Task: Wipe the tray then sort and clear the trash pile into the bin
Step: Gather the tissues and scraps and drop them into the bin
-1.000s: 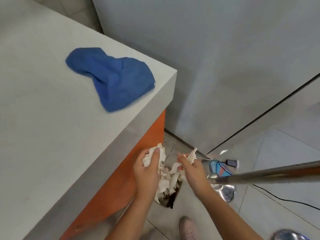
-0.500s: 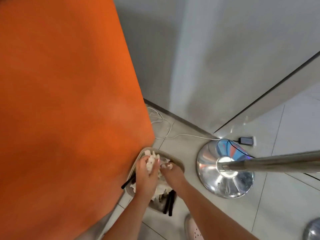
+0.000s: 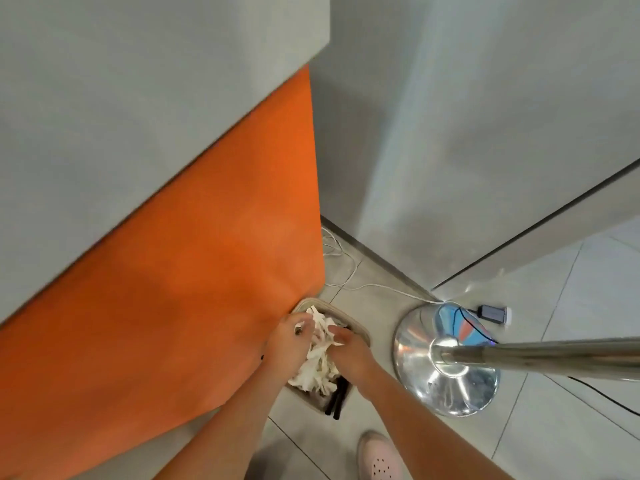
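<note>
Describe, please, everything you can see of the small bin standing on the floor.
The bin is a small beige container with rounded corners, plastic by its look. It stands upright on the tiled floor, close beside the lower corner of the orange panel. It is heaped with white paper scraps, and black sticks poke over its near edge. The left hand and right hand reach into its open top among the scraps.
</note>
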Demonstrator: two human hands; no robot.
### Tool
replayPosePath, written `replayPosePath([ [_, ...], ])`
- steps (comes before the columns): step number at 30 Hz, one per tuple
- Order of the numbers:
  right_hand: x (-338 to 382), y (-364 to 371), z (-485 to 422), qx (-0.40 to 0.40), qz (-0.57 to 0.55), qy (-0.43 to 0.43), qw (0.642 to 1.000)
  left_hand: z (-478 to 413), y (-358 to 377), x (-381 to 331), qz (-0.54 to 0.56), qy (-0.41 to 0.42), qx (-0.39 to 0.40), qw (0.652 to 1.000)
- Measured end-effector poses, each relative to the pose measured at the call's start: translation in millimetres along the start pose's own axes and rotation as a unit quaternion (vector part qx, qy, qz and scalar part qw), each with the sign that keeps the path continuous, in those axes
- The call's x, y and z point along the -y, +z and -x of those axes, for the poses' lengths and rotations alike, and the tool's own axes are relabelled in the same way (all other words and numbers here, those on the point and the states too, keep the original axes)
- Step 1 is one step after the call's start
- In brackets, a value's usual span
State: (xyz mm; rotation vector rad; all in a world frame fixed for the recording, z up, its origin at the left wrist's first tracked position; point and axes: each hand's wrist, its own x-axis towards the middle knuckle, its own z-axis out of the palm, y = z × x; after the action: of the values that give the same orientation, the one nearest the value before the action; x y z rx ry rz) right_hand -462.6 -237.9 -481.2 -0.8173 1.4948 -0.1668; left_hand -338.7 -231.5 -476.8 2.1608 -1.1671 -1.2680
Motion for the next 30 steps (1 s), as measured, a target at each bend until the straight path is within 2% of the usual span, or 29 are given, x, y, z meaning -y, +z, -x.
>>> replayPosePath([
  [3,33,2,50,-0.025,-0.018,-0.064,0.998,39,-34,-40,0.065,0.002,-0.013,0.998],
  [7,81,4,132,-0.006,-0.053,-0.150,0.987,111,-88,-96,0.154,0.021,-0.048,0.987],
  [13,165,10,270,0.036,-0.081,-0.291,0.953,239,-187,-162,0.228,0.114,-0.156,0.954],
  [17,218,25,346,0.109,-0.048,-0.364,0.924,312,-248,-184,0.270,0.138,-0.253,0.919],
  [20,258,46,388,0.156,-0.012,-0.391,0.907,347,-298,-191,0.301,0.149,-0.326,0.884],
  [24,305,95,423,0.181,0.032,-0.414,0.892,370,-364,-176,0.323,0.128,-0.389,0.853],
  [30,349,195,440,0.204,0.099,-0.427,0.875,380,-454,-112,0.378,0.068,-0.421,0.822],
])
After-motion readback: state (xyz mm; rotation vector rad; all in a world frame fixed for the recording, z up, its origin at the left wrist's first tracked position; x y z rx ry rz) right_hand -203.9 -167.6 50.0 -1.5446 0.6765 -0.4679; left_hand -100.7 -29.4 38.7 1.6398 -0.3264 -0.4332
